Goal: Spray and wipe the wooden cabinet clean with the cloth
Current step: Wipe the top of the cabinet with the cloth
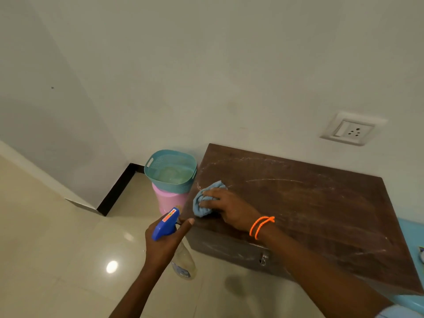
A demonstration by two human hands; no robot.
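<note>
The dark wooden cabinet (pixel 309 207) stands against the wall, its top streaked with pale wipe marks. My right hand (pixel 229 206), with an orange band at the wrist, presses a bunched light-blue cloth (pixel 204 203) onto the top near its left front corner. My left hand (pixel 164 239) grips a clear spray bottle (pixel 183 262) with a blue trigger head, held upright just left of the cabinet's front corner, nozzle pointing toward the cabinet.
A teal basket (pixel 171 171) sits on a pink bin (pixel 169 200) directly left of the cabinet. A wall socket (pixel 352 129) is above the cabinet. Glossy beige floor tiles (pixel 68 249) spread to the left. Something light blue (pixel 410 235) borders the cabinet's right side.
</note>
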